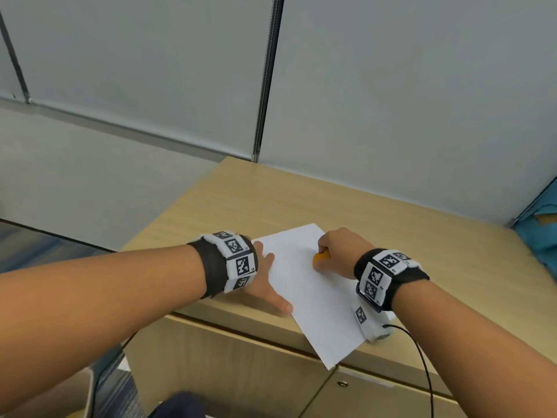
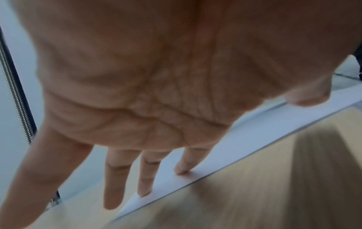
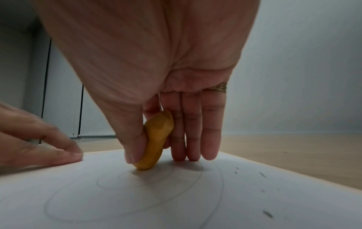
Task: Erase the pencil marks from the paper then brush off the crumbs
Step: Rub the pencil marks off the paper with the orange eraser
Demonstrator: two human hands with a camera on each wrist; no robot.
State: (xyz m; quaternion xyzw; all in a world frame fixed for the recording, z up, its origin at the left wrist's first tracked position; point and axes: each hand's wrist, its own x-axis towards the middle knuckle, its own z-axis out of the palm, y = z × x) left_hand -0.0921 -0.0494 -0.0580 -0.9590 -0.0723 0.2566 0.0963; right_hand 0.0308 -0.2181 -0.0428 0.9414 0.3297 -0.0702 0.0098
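While L hand [image 1: 265, 276] flat on paper [image 1: 304, 297], R hand [image 1: 340, 251] pinches eraser [image 1: 320, 257]; wood cabinet top [image 1: 301, 200], grey partition walls [image 1: 135, 70].

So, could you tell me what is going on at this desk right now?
A person is erasing pencil marks from a sheet of paper on a wooden desk. The right hand pinches an orange eraser with its tip down on the paper, among faint curved pencil lines not yet erased. The left hand lies flat, pressing the sheet's edge. A few dark crumbs lie on the paper.
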